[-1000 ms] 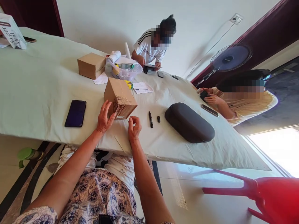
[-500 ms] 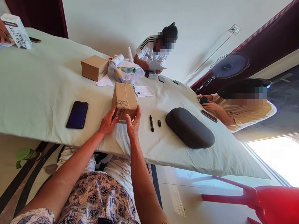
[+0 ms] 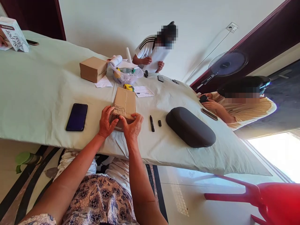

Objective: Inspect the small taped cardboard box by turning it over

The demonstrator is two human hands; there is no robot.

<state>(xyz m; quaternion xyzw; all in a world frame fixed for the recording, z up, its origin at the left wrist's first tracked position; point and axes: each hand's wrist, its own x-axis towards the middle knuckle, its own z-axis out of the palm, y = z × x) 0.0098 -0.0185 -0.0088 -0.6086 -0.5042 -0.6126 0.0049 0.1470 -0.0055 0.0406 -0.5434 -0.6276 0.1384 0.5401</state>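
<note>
A brown cardboard box [image 3: 125,100] with tape across its near end lies on the pale green tablecloth [image 3: 42,93] in front of me. My left hand [image 3: 106,122] grips the box's near left corner, fingers curled onto the top edge. My right hand [image 3: 131,128] presses on the near right edge, thumb and fingers closed on the taped flap. A black marker [image 3: 152,123] and its cap [image 3: 159,123] lie just right of my right hand.
A dark phone [image 3: 77,117] lies left of the box, a dark oval case [image 3: 190,127] to the right. A second cardboard box [image 3: 93,69], a clear bowl [image 3: 127,75] and papers stand further back. Two people sit at the far and right sides. A red chair [image 3: 269,200] stands lower right.
The box was tilted up on a corner a second ago, then laid flat. Both my hands have closed onto its near taped end, fingers now on the top edge.
</note>
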